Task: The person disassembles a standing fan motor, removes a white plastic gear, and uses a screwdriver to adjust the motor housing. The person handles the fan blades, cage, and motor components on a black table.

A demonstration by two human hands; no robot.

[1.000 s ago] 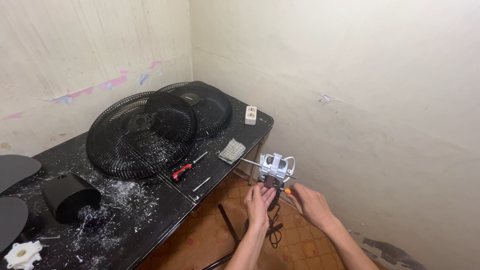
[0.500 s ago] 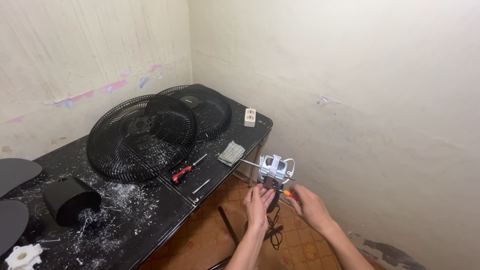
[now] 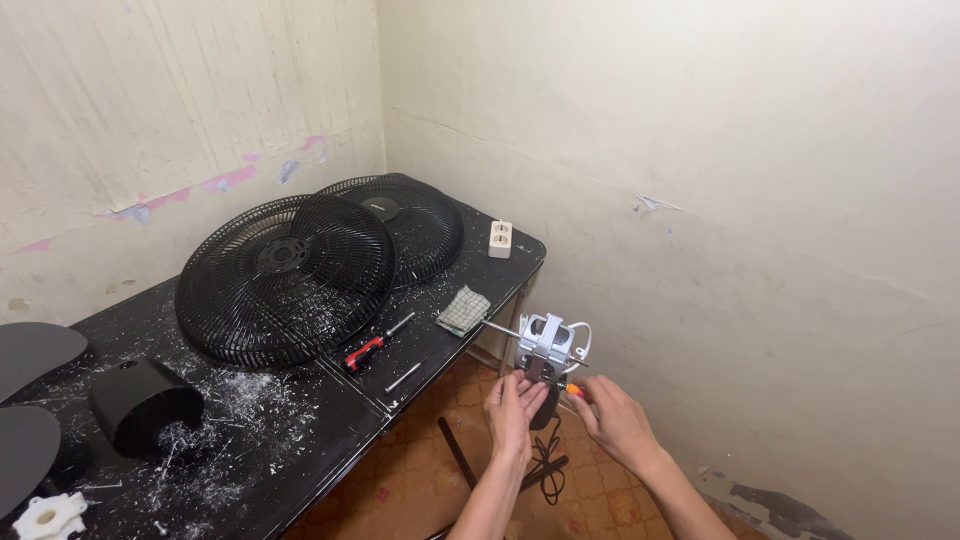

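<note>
Little has been shifted since the earlier frames: the fan motor (image 3: pixel 548 345) is still held off the tabletop (image 3: pixel 300 430) edge, above the tiled floor. It is clamped from below in the grip of the left hand (image 3: pixel 512 408). An orange-handled tool (image 3: pixel 574 391) is pinched in the right hand (image 3: pixel 612 420). Two black fan grilles (image 3: pixel 290 280) and a red-handled screwdriver (image 3: pixel 364 352) are left on the tabletop.

The two fan grilles (image 3: pixel 288 280) are black, radial wire mesh, lying on a black table (image 3: pixel 300 440) speckled with white flakes. The screwdriver (image 3: pixel 365 352) has a red and black handle, the cloth (image 3: pixel 465 310) is a pale grey check, and the power strip (image 3: pixel 499 238) is cream white. The fan motor (image 3: pixel 546 346) is silver-grey with white wires, and the floor tiles (image 3: pixel 400 500) are orange-brown and patterned.
</note>
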